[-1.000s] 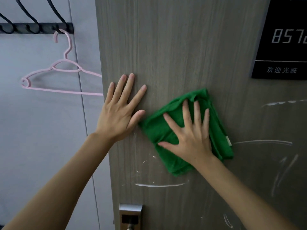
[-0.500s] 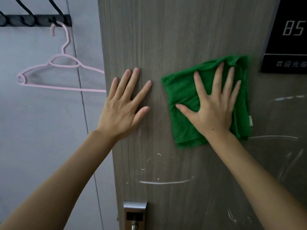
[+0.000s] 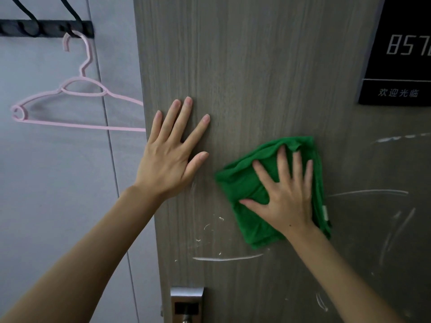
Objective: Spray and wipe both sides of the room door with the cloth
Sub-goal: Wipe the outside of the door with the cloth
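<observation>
Across the grey wood-grain door (image 3: pixel 268 78), the green cloth (image 3: pixel 251 220) is dropping back down from up near the black room-number plate (image 3: pixel 396 54) half a second ago to mid-panel, so the wiping stroke on this face is cycling and white streaks (image 3: pixel 228 258) below and to the right are still waiting. Right hand (image 3: pixel 286 201) is pressing the cloth flat, fingers spread and straight, gripping nothing. Left hand (image 3: pixel 170 155) is staying splayed flat on the door's left edge, bracing it.

Pale grey panelled wall (image 3: pixel 58 183) at left. Pink hanger (image 3: pixel 77 106) hung from black hook rail (image 3: pixel 46 27). Soft, even light.
</observation>
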### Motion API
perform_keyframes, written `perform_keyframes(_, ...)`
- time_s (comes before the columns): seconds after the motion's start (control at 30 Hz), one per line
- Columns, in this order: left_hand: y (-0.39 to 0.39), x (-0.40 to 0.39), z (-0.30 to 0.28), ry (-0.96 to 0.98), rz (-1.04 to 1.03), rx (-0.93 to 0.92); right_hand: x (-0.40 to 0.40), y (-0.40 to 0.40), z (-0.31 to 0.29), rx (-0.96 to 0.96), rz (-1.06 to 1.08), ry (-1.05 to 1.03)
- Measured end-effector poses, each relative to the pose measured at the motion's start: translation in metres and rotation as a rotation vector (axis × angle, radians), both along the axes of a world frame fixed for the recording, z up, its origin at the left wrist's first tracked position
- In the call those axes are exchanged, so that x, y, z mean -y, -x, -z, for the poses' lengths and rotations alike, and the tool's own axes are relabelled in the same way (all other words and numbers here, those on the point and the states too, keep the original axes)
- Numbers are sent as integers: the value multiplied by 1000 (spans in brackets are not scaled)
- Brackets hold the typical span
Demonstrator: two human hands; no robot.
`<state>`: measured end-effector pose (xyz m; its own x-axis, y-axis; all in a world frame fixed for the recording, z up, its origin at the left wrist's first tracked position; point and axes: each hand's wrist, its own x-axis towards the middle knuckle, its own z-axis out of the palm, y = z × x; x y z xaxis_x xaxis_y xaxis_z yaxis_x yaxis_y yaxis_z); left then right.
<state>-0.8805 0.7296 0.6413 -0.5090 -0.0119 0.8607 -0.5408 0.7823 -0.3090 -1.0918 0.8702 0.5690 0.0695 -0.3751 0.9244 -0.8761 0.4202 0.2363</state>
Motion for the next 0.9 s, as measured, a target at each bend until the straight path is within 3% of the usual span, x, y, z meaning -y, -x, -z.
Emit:
perform_keyframes(0.13,-2,-3,-2,-32,12,21,-5,8,-34,137,24,114)
perform_keyframes(0.37,-6,-8,-4,-122,81,26,18,-23,-71,218,64,188)
perform_keyframes(0.5,-7,-11,-5,-178,158,-2,36,-50,-45,180,47,153)
perform_keyframes(0.73,-8,-10,-5,-167,142,10,60,-93,40,-73,-106,-171)
perform_keyframes(0.9,-7,-12,-4,-160,124,-1,55,-82,33,-120,-111,-181)
